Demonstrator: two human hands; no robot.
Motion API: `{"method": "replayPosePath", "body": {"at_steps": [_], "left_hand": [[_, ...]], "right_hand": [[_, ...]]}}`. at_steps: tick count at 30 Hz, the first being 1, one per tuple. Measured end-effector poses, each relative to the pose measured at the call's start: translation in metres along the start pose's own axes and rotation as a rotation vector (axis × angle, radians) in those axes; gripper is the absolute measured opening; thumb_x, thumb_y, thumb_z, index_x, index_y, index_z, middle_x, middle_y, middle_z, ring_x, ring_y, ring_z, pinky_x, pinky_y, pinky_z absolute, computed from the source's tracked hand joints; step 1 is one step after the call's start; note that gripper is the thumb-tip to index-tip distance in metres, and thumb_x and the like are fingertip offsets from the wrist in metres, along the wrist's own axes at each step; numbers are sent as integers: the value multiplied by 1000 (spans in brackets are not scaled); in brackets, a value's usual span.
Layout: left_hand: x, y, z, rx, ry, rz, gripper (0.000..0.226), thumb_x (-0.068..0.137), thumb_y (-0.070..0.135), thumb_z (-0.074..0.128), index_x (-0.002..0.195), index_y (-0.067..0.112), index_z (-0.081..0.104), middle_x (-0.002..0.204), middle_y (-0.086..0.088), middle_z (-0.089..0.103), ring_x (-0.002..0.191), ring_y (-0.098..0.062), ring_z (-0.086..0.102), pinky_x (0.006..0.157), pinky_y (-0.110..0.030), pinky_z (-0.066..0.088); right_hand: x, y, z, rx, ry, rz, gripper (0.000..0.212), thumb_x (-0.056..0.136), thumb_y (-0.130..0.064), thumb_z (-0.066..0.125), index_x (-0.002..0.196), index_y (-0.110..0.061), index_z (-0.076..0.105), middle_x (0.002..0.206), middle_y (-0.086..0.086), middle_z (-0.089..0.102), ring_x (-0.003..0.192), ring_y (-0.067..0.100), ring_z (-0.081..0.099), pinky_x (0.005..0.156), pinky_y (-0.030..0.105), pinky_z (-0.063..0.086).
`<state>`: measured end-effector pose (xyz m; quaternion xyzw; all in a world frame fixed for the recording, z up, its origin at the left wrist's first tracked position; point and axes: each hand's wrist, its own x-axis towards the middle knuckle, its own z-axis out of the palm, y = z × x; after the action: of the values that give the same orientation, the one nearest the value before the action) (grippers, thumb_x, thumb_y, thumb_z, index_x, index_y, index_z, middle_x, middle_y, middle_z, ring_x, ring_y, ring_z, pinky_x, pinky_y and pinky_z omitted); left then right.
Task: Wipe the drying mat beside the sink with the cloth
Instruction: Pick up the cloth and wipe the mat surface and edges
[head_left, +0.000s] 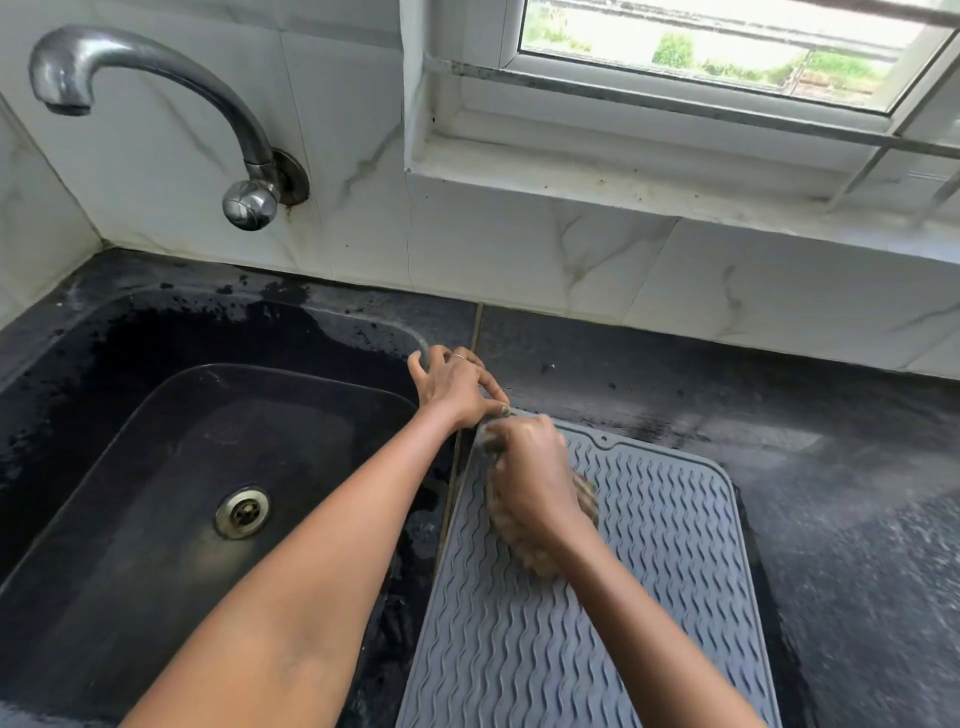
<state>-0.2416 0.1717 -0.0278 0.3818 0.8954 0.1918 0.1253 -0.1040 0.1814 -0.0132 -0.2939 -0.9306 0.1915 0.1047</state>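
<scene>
Drying mat (649, 545): grey, ribbed with wavy ridges, lies flat on the dark countertop (779, 395) in the lower centre-right of the frame, its left edge just beside the sink (156, 467).

Cloth (582, 499): brownish, bunched, mostly hidden under the right hand (535, 478), on the mat's upper-left area. Image is motion-blurred here, so cloth outline is uncertain.

Right hand: fingers curled down around the cloth, pressing it against the mat surface.

Left hand (457, 384): at the mat's far left corner, centre of frame. Thumb and forefinger appear to meet at the mat's corner edge; remaining fingers spread loosely towards the sink rim. Whether it pinches or merely pins the corner, I cannot tell for certain.

Handling judgement: mat looks like silicone or rubber, so thin, light, floppy, and likely to slide or curl on a wet counter under wiping strokes. Best held at a corner or edge, as the left hand is placed, while the cloth works the ridges. Cloth is soft and compressible; a full-palm grip suits it. Ridges will likely trap water, so strokes along the grooves should clear better than across.
</scene>
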Motion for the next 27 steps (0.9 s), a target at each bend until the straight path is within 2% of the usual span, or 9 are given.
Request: {"method": "replayPosePath", "body": {"at_steps": [1, 4, 8, 11, 13, 16, 18, 21, 27], "left_hand": [[0, 0, 0, 13, 4, -2, 16, 74, 54, 70, 77, 39, 74, 124, 14, 52, 127, -19, 28, 112, -46, 5], [0, -1, 1, 23, 11, 0, 16, 74, 55, 70, 76, 40, 74, 123, 14, 53, 126, -19, 29, 111, -46, 7], [-3, -1, 2, 23, 36, 13, 17, 69, 56, 73, 75, 40, 74, 122, 15, 53, 126, -19, 29, 112, -47, 7], [-3, 0, 2, 35, 45, 28, 17, 69, 56, 73, 77, 41, 74, 123, 14, 53, 127, -19, 29, 111, -47, 6], [-4, 1, 2, 44, 52, 36, 16, 70, 55, 73, 77, 41, 74, 123, 13, 53, 127, -19, 29, 111, -47, 6], [-6, 2, 2, 66, 65, 32, 16, 71, 54, 72, 79, 41, 74, 123, 13, 53, 126, -19, 30, 111, -47, 9], [-7, 3, 4, 65, 82, 22, 15, 73, 53, 71, 80, 40, 75, 122, 13, 54, 126, -19, 31, 111, -47, 10], [-11, 3, 6, 62, 105, 7, 14, 75, 51, 71, 80, 39, 75, 122, 12, 55, 125, -19, 32, 110, -46, 11], [-19, 7, 10, 97, 181, 62, 13, 76, 46, 72, 80, 34, 75, 112, 13, 61, 118, -18, 40, 110, -45, 13]], "right_hand": [[5, 0, 1, -25, 19, 12, 34, 78, 5, 52, 103, -14, 67, 113, 4, 67, 104, 29, 52, 84, 39, 42], [4, -2, 10, -139, -96, -22, 37, 80, 5, 49, 113, -10, 58, 126, 6, 56, 114, 30, 46, 86, 42, 38], [-31, -10, 12, -195, -159, -132, 31, 85, 2, 46, 108, -11, 62, 122, 2, 56, 114, 26, 40, 85, 41, 38], [-63, -19, 9, -183, -282, -180, 31, 81, 5, 49, 105, -8, 65, 117, 5, 59, 110, 27, 40, 83, 41, 34], [-70, -20, 3, -152, -350, -138, 31, 76, 9, 54, 100, -5, 67, 108, 10, 63, 105, 28, 45, 85, 41, 42], [-56, -14, -8, -2, -203, 3, 36, 76, 10, 55, 99, -12, 71, 106, 8, 66, 103, 27, 54, 91, 42, 46], [-49, -9, -7, 0, -100, -15, 42, 79, 7, 50, 110, -15, 67, 123, 2, 62, 115, 25, 47, 94, 41, 40], [-55, -8, 9, -60, -166, -72, 43, 89, -2, 44, 128, -16, 56, 146, 1, 43, 129, 25, 34, 97, 41, 31], [-102, -4, 19, -63, -199, -190, 46, 78, 6, 47, 114, -19, 63, 131, -5, 55, 103, 21, 39, 74, 33, 29]]}}
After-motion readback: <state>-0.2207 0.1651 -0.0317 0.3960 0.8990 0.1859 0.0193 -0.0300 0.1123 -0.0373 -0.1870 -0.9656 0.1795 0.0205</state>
